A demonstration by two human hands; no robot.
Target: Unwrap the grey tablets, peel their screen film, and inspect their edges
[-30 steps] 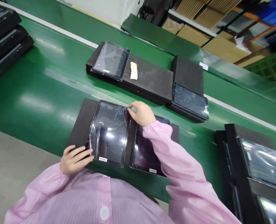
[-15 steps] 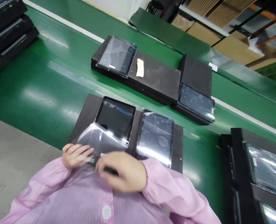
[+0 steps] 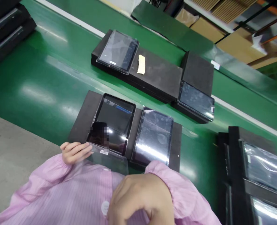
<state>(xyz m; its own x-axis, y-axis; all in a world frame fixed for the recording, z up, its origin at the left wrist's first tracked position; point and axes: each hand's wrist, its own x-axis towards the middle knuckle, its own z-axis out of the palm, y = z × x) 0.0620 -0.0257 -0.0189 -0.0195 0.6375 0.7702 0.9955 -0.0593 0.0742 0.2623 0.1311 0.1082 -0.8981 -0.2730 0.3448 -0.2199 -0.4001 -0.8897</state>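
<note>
My left hand [image 3: 75,152] is closed on the left corner of a clear plastic film [image 3: 111,162]. This film sticks out past the near edge of a tablet [image 3: 113,125] with a dark, glossy screen. A small white label [image 3: 104,152] shows at that edge. Closer to my body is my right hand [image 3: 140,198], its fingers curled downward; the fingertips are hidden, so anything in them cannot be made out. To the right of the first tablet lies a second, film-covered tablet [image 3: 153,136]. Both tablets rest on a black foam block [image 3: 84,117].
Beyond them, a long black block [image 3: 162,72] carries a film-covered tablet [image 3: 118,51] and a yellow paper slip [image 3: 141,64]. Another tablet [image 3: 196,101] lies at its right end. Black stacks with tablets [image 3: 267,165] stand right, more black stacks [image 3: 9,34] left, on the green surface [image 3: 47,78].
My right hand has moved down and right toward my body, away from my left hand. The glossy film over the left tablet's lower half has gone down, exposing its dark screen.
</note>
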